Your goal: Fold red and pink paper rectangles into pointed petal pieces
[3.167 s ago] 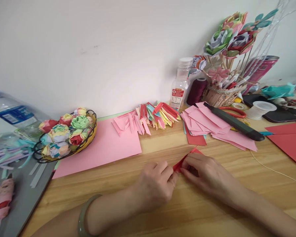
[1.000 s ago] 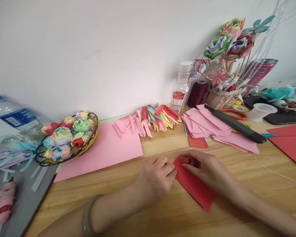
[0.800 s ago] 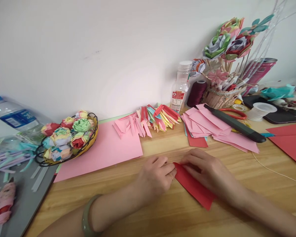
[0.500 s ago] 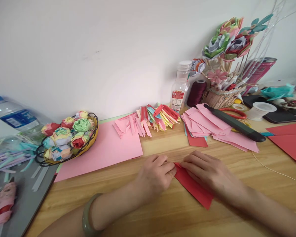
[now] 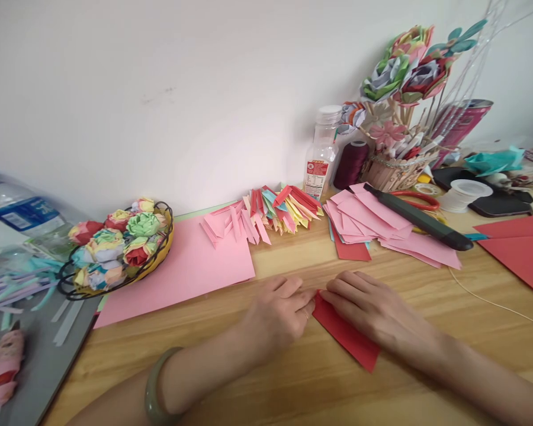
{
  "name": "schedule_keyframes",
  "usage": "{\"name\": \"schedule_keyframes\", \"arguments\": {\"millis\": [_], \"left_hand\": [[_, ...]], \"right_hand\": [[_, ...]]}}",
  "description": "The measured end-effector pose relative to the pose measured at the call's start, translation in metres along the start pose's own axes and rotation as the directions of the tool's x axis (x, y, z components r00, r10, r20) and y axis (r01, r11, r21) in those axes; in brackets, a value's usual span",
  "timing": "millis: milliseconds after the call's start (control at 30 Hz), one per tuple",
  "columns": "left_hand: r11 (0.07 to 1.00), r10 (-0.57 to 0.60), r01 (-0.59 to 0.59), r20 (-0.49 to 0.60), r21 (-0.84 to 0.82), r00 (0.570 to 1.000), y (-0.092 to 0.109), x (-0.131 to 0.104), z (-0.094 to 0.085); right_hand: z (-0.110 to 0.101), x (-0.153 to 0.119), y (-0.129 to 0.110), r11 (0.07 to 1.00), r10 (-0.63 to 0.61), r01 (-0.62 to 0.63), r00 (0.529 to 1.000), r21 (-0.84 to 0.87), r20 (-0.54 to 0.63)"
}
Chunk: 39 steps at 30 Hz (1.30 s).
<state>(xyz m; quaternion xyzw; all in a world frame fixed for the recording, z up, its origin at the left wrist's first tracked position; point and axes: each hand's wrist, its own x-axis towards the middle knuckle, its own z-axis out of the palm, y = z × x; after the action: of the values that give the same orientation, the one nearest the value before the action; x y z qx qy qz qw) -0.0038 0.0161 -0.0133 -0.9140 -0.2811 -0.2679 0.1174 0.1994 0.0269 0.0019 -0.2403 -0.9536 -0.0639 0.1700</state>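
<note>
A red paper piece (image 5: 347, 338) lies slantwise on the wooden table between my hands. My left hand (image 5: 288, 307), its fingers curled together, pinches the paper's upper left corner. Pressed over the same end and the right edge is my right hand (image 5: 364, 302), fingers close together, covering part of the sheet. Behind them, folded paper pieces (image 5: 266, 210) in several colours stand in a row. Pink paper slips (image 5: 359, 216) are piled to the right of that row, with a dark cutter (image 5: 417, 219) resting on them.
On the left are a basket of paper flowers (image 5: 166, 248), a pink sheet (image 5: 204, 260), a grey mat (image 5: 48, 355) and a water bottle (image 5: 18, 207). At the right stand a clear bottle (image 5: 322, 151), purple thread (image 5: 352, 164), a white spool (image 5: 466, 194) and red paper (image 5: 519, 254).
The small fold at the paper's upper corner now lies flatter, under my fingertips. My right hand has shifted slightly over it. The whole view has shifted a little.
</note>
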Motion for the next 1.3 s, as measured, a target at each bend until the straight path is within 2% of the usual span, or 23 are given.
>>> {"name": "schedule_keyframes", "arguments": {"millis": [200, 567, 867, 1200, 1300], "left_hand": [[1.0, 0.006, -0.006, 0.047, -0.004, 0.999, 0.0, -0.001, 0.0], [0.999, 0.025, -0.025, -0.003, -0.022, 1.0, -0.001, 0.001, 0.001], [0.999, 0.026, -0.026, -0.018, -0.022, 0.999, -0.001, 0.002, 0.001], [0.999, -0.004, 0.003, -0.016, -0.054, 1.0, -0.001, 0.001, 0.001], [0.999, 0.007, -0.008, -0.015, -0.049, 1.0, -0.001, 0.001, 0.001]], "right_hand": [[0.0, 0.0, 0.002, 0.999, 0.004, -0.005, 1.0, 0.04, 0.014], [-0.002, -0.004, 0.003, 0.993, 0.039, -0.042, 0.999, 0.109, 0.037], [-0.006, -0.019, 0.007, 0.978, 0.109, -0.116, 0.993, 0.171, 0.052], [-0.003, -0.008, 0.007, 0.962, 0.171, -0.171, 0.985, 0.214, 0.017], [-0.004, -0.006, 0.009, 0.975, 0.11, -0.12, 0.992, 0.187, 0.066]]}}
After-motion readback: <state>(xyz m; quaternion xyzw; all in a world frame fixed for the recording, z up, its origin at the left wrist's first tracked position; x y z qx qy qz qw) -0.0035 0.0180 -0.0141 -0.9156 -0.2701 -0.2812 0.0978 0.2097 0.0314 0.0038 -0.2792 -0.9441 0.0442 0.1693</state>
